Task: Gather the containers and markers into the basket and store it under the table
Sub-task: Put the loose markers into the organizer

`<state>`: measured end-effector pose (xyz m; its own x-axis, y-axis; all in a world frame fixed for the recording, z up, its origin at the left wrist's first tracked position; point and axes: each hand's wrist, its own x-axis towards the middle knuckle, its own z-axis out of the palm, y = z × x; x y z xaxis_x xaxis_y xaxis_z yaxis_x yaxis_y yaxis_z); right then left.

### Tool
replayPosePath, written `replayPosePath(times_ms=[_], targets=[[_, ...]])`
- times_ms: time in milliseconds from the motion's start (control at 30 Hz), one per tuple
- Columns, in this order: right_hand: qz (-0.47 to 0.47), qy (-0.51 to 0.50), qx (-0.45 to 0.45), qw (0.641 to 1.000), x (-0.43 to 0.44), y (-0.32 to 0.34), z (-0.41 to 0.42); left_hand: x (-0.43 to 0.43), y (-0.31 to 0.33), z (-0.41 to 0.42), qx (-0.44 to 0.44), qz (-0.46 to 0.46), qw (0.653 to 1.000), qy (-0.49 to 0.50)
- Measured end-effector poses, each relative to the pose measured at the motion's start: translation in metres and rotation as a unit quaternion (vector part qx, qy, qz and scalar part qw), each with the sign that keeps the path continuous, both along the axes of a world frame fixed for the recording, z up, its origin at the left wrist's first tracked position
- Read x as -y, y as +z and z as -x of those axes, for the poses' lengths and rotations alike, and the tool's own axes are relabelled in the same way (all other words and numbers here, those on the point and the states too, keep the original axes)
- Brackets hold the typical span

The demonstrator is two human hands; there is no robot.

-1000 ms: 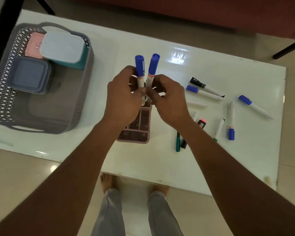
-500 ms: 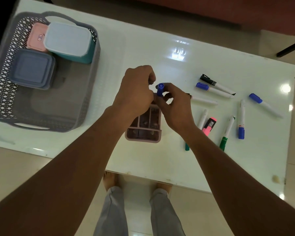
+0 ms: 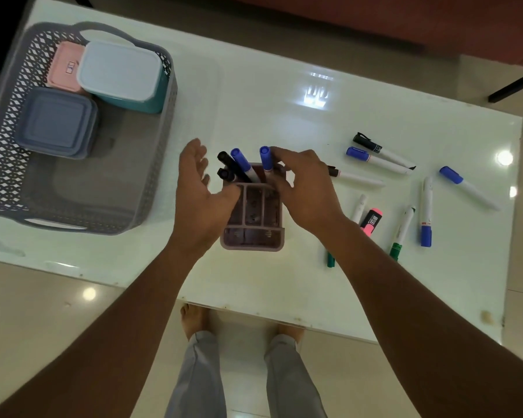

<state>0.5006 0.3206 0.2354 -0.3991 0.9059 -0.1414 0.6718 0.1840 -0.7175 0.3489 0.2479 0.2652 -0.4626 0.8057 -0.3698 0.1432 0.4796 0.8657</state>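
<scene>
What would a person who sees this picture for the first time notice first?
Probably the two hands at the centre: the left hand and the right hand sit on either side of a pink holder with markers standing in it. Next, the grey basket at the left holds three lidded containers, and loose markers lie scattered on the white table at the right.

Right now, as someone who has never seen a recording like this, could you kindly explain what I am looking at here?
There is no machine: a person wears a camera on the head, looking down at their own bare arms. The left hand is open beside a mauve pen holder on the white table. The right hand touches a blue-capped marker standing in it, among other markers. More markers and a pink highlighter lie loose to the right. The grey basket at left holds three lidded containers.
</scene>
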Motion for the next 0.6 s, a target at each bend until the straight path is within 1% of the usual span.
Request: replayPosePath(times_ms=[67, 133, 200, 300, 367, 433, 500, 600], targets=[[0.017, 0.002, -0.002, 1.0, -0.003, 0.002, 0.006, 0.001, -0.007, 0.0, 0.026, 0.016, 1.0, 0.0], [0.039, 0.019, 0.007, 0.999, -0.007, 0.003, 0.014, -0.001, -0.012, 0.0, -0.006, 0.009, 0.999, -0.036], [0.053, 0.037, 0.035, 0.997, -0.011, 0.002, 0.019, -0.005, -0.014, 0.001, -0.043, -0.001, 0.997, -0.063], [0.051, 0.022, 0.04, 0.998, -0.015, 0.001, 0.02, -0.011, -0.012, 0.001, -0.082, -0.026, 0.991, -0.098], [0.036, 0.003, 0.016, 0.999, -0.013, 0.003, 0.018, -0.014, -0.009, 0.0, -0.092, -0.053, 0.988, -0.116], [0.031, -0.019, -0.053, 0.998, -0.01, 0.006, 0.015, -0.015, -0.008, 0.0, -0.102, -0.069, 0.985, -0.119], [0.045, -0.028, -0.115, 0.992, -0.005, 0.007, 0.011, -0.015, -0.011, 0.0, -0.123, -0.062, 0.984, -0.116], [0.064, -0.014, -0.113, 0.991, 0.0, 0.004, 0.008, -0.011, -0.016, 0.001, -0.14, -0.046, 0.982, -0.117]])
